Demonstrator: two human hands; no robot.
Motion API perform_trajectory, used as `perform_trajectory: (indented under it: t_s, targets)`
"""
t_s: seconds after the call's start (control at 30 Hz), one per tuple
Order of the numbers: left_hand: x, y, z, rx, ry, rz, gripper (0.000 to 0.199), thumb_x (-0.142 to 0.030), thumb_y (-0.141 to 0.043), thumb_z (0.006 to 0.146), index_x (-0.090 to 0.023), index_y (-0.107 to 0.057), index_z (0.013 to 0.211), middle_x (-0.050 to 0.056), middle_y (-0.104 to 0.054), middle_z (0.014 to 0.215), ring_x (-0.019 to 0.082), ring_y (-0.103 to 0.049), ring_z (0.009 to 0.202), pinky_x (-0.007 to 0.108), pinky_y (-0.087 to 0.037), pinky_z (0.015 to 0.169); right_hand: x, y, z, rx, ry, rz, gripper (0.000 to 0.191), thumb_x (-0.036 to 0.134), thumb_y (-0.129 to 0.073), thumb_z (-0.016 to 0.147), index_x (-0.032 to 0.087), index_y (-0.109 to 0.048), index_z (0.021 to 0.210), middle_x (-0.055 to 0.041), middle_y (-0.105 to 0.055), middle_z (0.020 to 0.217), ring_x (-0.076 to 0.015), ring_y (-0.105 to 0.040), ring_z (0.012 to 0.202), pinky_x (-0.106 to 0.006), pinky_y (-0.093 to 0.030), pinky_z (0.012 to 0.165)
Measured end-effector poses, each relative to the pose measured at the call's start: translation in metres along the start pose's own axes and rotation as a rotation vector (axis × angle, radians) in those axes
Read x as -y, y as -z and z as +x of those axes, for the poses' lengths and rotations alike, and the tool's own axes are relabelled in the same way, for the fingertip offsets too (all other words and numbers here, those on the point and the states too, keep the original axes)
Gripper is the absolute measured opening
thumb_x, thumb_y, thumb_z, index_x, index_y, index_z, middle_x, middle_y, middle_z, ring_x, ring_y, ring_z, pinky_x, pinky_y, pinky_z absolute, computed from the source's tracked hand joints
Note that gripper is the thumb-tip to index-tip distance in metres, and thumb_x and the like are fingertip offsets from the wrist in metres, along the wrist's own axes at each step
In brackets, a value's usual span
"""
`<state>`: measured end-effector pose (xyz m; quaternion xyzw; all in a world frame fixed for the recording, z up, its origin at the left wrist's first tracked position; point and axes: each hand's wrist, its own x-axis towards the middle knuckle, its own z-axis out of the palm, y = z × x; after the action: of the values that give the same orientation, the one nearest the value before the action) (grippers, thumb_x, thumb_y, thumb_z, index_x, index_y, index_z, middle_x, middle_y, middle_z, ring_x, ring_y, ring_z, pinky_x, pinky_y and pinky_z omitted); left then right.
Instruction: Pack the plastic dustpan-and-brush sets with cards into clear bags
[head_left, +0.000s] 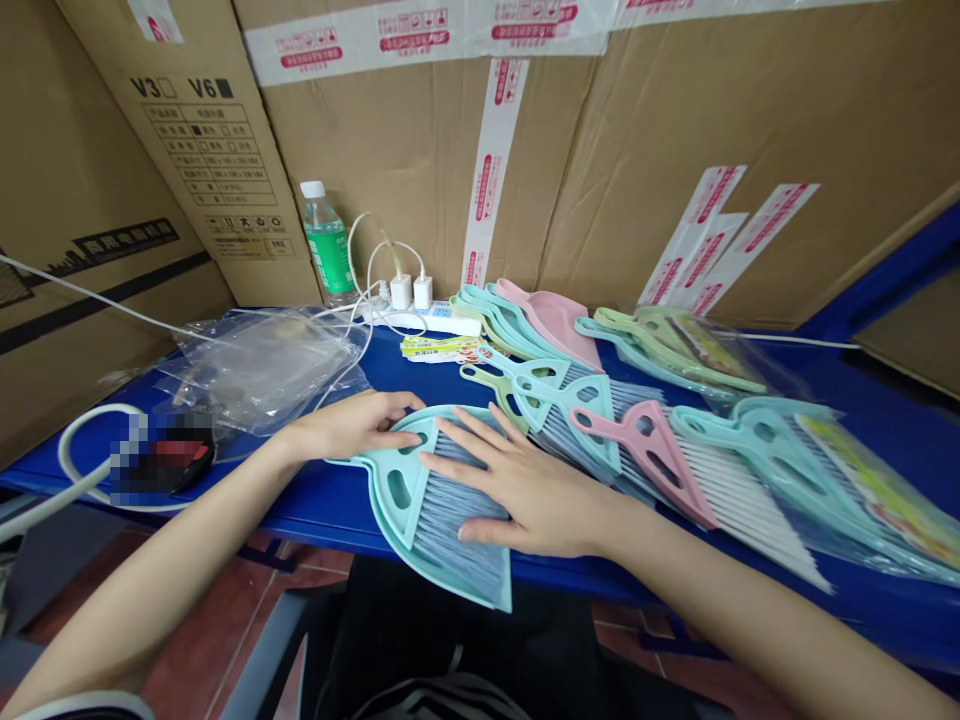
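Note:
A mint-green dustpan [381, 500] lies at the table's near edge, partly overhanging it, with a mint brush [399, 488] nested inside, its grey-blue bristles pointing right. My left hand [364, 422] is closed at the set's upper left edge, thumb on the brush head, other fingers curled at the rim. Spread flat, my right hand [517, 485] rests on the bristles and the right part of the pan. Nearest to it on the right are several loose brushes, among them a mint one [559, 395] and a pink one [652, 435].
Stacked dustpans [555, 320] and bagged sets [810, 460] lie to the right. Clear plastic bags [270, 360], a dark pixelated object [169, 455] and cables are on the left. Behind stand a bottle [328, 245], a power strip [435, 318], colourful cards [446, 348] and cardboard boxes [405, 130].

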<state>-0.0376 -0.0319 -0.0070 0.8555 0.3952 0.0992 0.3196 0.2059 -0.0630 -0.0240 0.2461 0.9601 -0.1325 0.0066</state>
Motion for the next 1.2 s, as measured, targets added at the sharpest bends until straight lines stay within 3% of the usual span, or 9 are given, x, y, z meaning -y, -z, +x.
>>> perform_trajectory:
  t_s: [0.27,0.5,0.8,1.2]
  targets:
    - [0.001,-0.001,0.0,0.006,0.001,-0.079,0.032,-0.042,-0.055,0.089,-0.015,-0.058,0.106,-0.007,-0.048,0.059,0.009,-0.035,0.052,0.019,-0.027,0.047,0.0,0.0,-0.001,-0.018,0.01,-0.018,0.071,0.054,-0.053,0.093,0.025,-0.029,0.153,-0.0178,-0.011,0.162,-0.0364,0.0,0.148,-0.071,-0.006,0.111]
    - [0.006,-0.003,0.001,0.05,0.048,-0.32,0.034,-0.043,-0.06,0.085,-0.015,-0.053,0.104,-0.005,-0.055,0.065,0.008,-0.039,0.052,0.018,-0.03,0.046,-0.002,0.001,-0.001,-0.026,0.011,0.004,0.072,0.055,-0.053,0.092,0.025,-0.029,0.153,-0.0165,-0.01,0.162,-0.0385,0.002,0.147,-0.073,-0.006,0.11]
    - [0.003,-0.001,0.001,0.029,0.035,-0.171,0.031,-0.045,-0.054,0.089,-0.015,-0.055,0.099,-0.006,-0.049,0.063,0.009,-0.036,0.055,0.019,-0.029,0.048,-0.005,0.0,-0.001,-0.035,0.018,-0.014,0.076,0.055,-0.053,0.092,0.021,-0.024,0.154,-0.0148,-0.014,0.162,-0.037,0.001,0.148,-0.071,-0.006,0.112]
    - [0.004,0.002,-0.002,-0.012,0.07,-0.294,0.035,-0.048,-0.055,0.088,-0.016,-0.054,0.103,-0.003,-0.054,0.071,0.01,-0.045,0.061,0.019,-0.036,0.053,-0.014,0.003,-0.003,-0.174,0.0,-0.113,0.076,0.056,-0.051,0.093,0.011,-0.031,0.152,-0.0169,-0.028,0.157,-0.0349,-0.007,0.148,-0.067,-0.007,0.116]
